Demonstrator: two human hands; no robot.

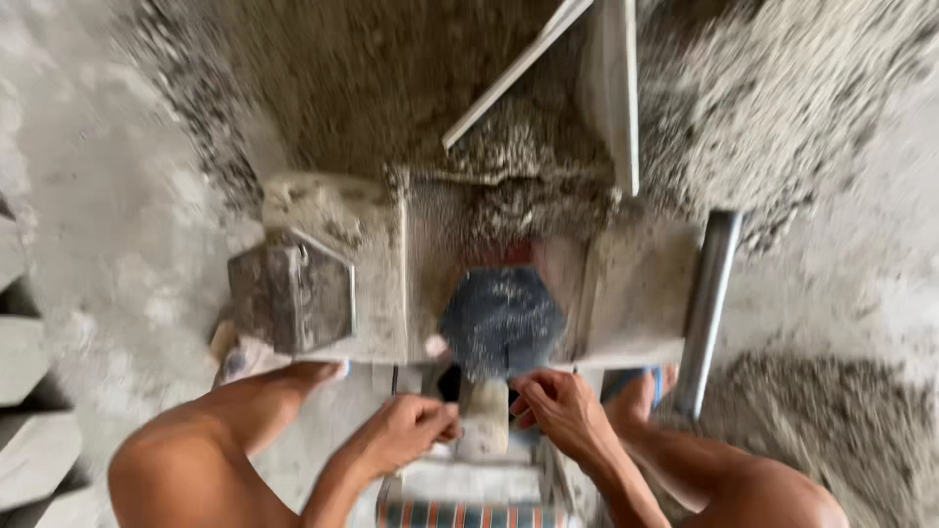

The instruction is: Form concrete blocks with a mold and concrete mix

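Between the knees, both hands meet at a pale block [484,418] standing at the near edge of a dusty machine [391,274]. Left hand [403,432] is curled shut, fingertips pinched against the block's left side; right hand [559,409] is curled too, fingers pressed to its right side. Just beyond the block sits a dark blue hexagonal part [502,318], speckled with grit. A grey metal box [291,293] hangs on the machine's left, and a steel pipe [706,308] slants down its right side. Behind, heaps of gravel [782,98] and sand surround two pale boards [611,88]. Grey slabs [29,391] lie stacked at far left. Everything is blurred.
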